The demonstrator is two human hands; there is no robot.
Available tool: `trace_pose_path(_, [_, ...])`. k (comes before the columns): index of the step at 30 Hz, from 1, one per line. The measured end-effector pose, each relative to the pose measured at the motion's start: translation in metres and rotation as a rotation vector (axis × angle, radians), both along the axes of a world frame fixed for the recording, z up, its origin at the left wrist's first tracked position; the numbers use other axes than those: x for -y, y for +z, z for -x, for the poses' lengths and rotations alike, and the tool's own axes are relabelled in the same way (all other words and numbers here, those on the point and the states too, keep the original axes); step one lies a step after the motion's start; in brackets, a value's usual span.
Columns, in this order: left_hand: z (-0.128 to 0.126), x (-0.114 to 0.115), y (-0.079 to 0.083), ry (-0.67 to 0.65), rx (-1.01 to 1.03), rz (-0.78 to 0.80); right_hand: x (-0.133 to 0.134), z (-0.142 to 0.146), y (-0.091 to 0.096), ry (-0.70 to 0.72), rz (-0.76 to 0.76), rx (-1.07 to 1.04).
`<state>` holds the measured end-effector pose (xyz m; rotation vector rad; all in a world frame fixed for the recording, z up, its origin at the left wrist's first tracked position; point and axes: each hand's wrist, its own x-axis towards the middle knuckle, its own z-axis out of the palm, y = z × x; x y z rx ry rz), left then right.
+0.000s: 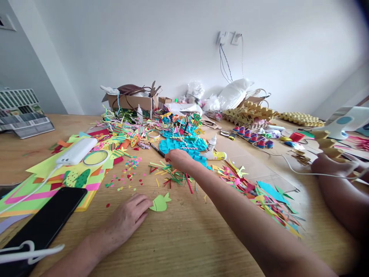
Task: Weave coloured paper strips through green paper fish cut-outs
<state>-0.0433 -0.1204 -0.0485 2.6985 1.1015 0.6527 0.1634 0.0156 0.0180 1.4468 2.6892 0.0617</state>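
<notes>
Pinching light green paper fish (159, 204), rounded body, forked tail (167, 197): left fingers (145, 203); right fingers (169, 156), hold unclear

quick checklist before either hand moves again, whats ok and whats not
1. Left hand touching the green paper fish: ok, fingertips at its edge.
2. Fish apart from the loose paper strips: ok.
3. Right hand gripping the dark pen: cannot tell, fingertips hidden.
4. Yellow-labelled bottle upright: not ok, lying on its side.
5. Black phone apart from the fish: ok.
</notes>
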Motion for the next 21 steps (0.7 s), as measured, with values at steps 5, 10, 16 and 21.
trace_pose_path(5, [-0.003, 0.001, 0.0, 0.018, -0.026, -0.051, 0.001, 0.014, -0.009, 0.053, 0.015, -0.017])
trace_pose_path(10, [-0.007, 0.001, 0.001, 0.044, -0.077, -0.072, 0.005, 0.026, -0.015, 0.15, 0.02, -0.041])
trace_pose_path(16, [-0.008, 0.002, 0.001, 0.067, -0.137, -0.04, 0.009, 0.033, -0.019, 0.181, -0.01, -0.042])
trace_pose_path(21, [-0.007, 0.001, -0.001, 0.051, -0.124, -0.026, 0.004, 0.036, -0.023, 0.163, -0.013, -0.025])
